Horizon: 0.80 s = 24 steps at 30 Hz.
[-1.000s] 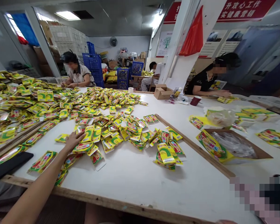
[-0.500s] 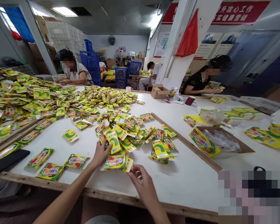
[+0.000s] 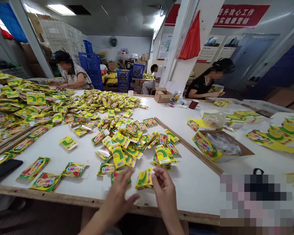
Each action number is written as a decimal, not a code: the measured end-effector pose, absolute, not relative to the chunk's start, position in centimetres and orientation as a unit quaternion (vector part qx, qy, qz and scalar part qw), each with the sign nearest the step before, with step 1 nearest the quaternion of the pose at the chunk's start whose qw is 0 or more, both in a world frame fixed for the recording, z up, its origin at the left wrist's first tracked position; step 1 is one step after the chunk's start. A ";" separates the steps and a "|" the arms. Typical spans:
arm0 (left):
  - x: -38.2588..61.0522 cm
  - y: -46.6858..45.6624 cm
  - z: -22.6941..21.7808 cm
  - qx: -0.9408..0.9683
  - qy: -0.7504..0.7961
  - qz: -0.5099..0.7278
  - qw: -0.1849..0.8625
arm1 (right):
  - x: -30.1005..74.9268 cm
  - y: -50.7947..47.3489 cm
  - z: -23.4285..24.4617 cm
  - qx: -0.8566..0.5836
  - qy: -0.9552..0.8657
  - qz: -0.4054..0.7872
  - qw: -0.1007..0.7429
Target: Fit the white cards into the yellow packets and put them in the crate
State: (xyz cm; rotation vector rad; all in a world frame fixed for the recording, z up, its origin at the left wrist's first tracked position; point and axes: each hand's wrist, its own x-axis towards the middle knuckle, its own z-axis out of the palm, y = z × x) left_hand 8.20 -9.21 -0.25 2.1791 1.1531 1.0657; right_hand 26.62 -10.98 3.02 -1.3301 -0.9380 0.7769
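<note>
Between thumb and fingers, my right hand [image 3: 165, 189] grips the right end of a small yellow and green candy box [image 3: 144, 179] just above the white table. My left hand [image 3: 120, 195], blurred by motion, has its thumb and fingers apart and nothing in it. It partly covers another candy box [image 3: 115, 176] printed in red and green. Beyond both hands lies a heap of similar candy boxes [image 3: 122, 140], several with end flaps standing out. To the left, several single boxes [image 3: 46, 181] lie flat near the front edge.
A wooden strip [image 3: 188, 147] crosses the table right of the heap. Beyond it stands an open carton [image 3: 220, 147] of clear plastic packets. A large box pile [image 3: 12, 107] fills the left, with a dark phone [image 3: 6, 171] before it. Co-workers sit across the table.
My left hand has drawn back from the heap toward the table's front edge. My right hand has moved the candy box slightly right, showing its yellow face. The view has shifted a little.
</note>
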 end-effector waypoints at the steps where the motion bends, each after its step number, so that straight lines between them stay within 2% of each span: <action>1: 9.5 -9.9 -0.6 0.793 0.398 0.391 0.245 | 26.5 -11.3 3.2 -0.574 -0.403 0.344 0.624; 6: 12.5 -10.4 -2.9 0.724 0.408 0.460 0.315 | 26.0 -12.8 2.4 -0.573 -0.398 0.334 0.633; 10: 11.7 -10.3 -3.5 0.650 0.392 0.472 0.448 | 26.1 -13.6 0.1 -0.615 -0.418 0.253 0.619; 13: 11.1 -10.6 -3.2 0.609 0.387 0.472 0.507 | 25.7 -13.7 -1.5 -0.590 -0.448 0.283 0.610; 18: 10.5 -10.3 -2.5 0.595 0.416 0.455 0.516 | 25.5 -13.3 -2.4 -0.561 -0.492 0.303 0.593; 24: 10.2 -9.6 -1.6 0.648 0.418 0.418 0.479 | 26.6 -12.2 -0.8 -0.549 -0.577 0.286 0.532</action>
